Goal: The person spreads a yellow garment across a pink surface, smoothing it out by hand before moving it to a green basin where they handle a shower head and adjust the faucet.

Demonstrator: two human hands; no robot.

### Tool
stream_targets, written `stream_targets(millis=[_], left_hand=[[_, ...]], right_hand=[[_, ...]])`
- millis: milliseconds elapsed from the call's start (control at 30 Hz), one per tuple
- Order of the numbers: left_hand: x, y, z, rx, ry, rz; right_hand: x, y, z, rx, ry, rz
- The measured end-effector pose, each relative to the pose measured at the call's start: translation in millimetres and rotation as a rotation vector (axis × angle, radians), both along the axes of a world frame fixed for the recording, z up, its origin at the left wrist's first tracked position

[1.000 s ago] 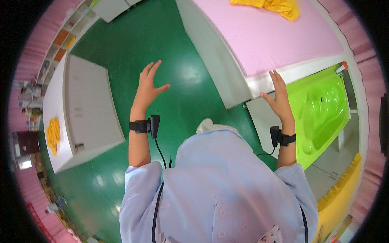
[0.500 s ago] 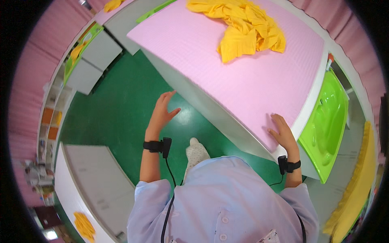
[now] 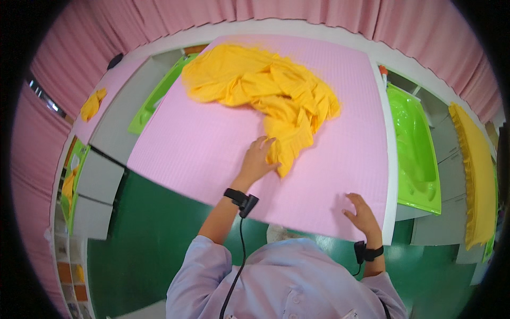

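The yellow cloth [image 3: 255, 85] lies heaped on the pink-topped counter [image 3: 334, 196], bunched from ten o'clock round to two, with a narrow tail that points toward me at about six. To take hold of it well, I think I should pinch that tail between thumb and fingertips, a little in from its tip, catching every layer without scraping the pink surface; a low, flat approach seems best, since loose folds like these probably slide or unroll if tugged sharply. My left hand [image 3: 257, 162] is stretched out along one o'clock, palm down, wrist nearly straight, its fingers and thumb spread at the tail's left edge; they are not closed on anything, and I cannot tell whether the tips touch the fabric. My right hand [image 3: 364, 215] is free too, at about five o'clock near the counter's close corner, fingers loosely parted and slanting toward eleven, well apart from the cloth. The green basin [image 3: 417, 143] sits just beyond the counter at three o'clock.
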State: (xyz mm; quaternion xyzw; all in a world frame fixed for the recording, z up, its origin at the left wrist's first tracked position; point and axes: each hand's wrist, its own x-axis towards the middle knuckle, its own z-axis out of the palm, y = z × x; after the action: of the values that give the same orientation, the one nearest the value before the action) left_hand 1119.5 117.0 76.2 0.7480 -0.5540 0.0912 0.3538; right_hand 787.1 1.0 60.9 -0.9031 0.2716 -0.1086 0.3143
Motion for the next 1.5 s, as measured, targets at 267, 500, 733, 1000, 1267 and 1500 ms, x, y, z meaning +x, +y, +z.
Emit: stream_targets(millis=[267, 500, 733, 1000, 1267, 1500], left_hand=[[47.9, -3.9, -5.2, -0.01, 0.533, -0.101], [127.6, 113.6, 30.2, -0.084, 0.99, -0.335], [183.0, 257.3, 47.2, -0.37, 1.103, -0.08], [234.8, 432.8, 10.9, -0.439, 1.129, 0.33], [260.1, 450.9, -12.0, -0.045, 0.591, 0.49], [339.2, 499.1, 15.2, -0.075, -0.007, 0.76]], right_hand=[[64.9, 23.5, 6.7, 0.017, 0.011, -0.021], [131.9, 45.7, 11.8, -0.097, 0.076, 0.068], [233.9, 88.2, 37.4, -0.118, -0.004, 0.245], [336.5, 141.5, 7.1, -0.582, 0.252, 0.066], [305.6, 65.2, -1.3, -0.832, 0.188, -0.3], [55.7, 4.2, 91.6, -1.032, 0.525, -1.054]])
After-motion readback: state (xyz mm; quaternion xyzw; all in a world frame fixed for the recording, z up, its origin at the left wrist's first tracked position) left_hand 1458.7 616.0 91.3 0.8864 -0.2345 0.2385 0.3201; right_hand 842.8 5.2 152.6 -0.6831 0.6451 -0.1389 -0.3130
